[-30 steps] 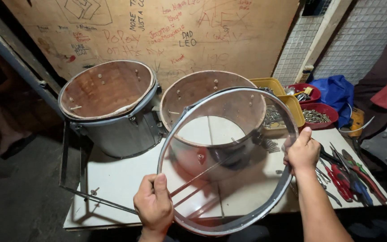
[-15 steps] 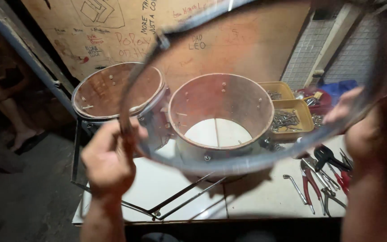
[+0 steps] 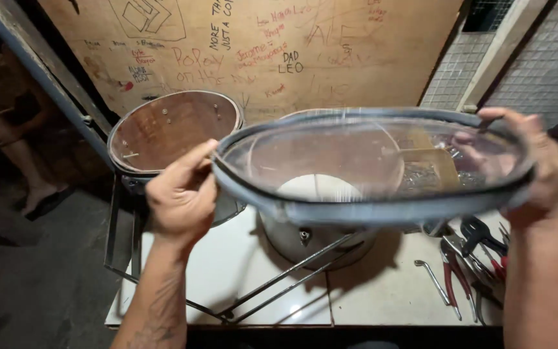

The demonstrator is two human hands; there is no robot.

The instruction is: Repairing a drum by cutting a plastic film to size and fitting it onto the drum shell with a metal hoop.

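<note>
At the far left a second drum shell (image 3: 174, 139) with a brownish head stands on the white bench (image 3: 240, 271), just beside the open metal shell (image 3: 318, 236) at the centre. The left hand (image 3: 182, 197) is closed on the near-left rim of the clear drumhead (image 3: 369, 161), thumb over the hoop and fingers curled beneath, so the grip is pinched on the rim itself. The drumhead is held up in the air, roughly level and tilted slightly toward the camera, above the open shell and not touching it. The right hand (image 3: 534, 171) is wrapped around the far-right edge, fingers pressed on the hoop (partly seen through the film).

If the head is to be seated well, it would best be kept level, centred over the shell's mouth, and lowered evenly on both sides, so that no edge catches first; this is a judgement only. The film should be left untouched by fingertips. At the right, pliers (image 3: 450, 271) and other hand tools lie on the bench, well clear of the shell.
</note>
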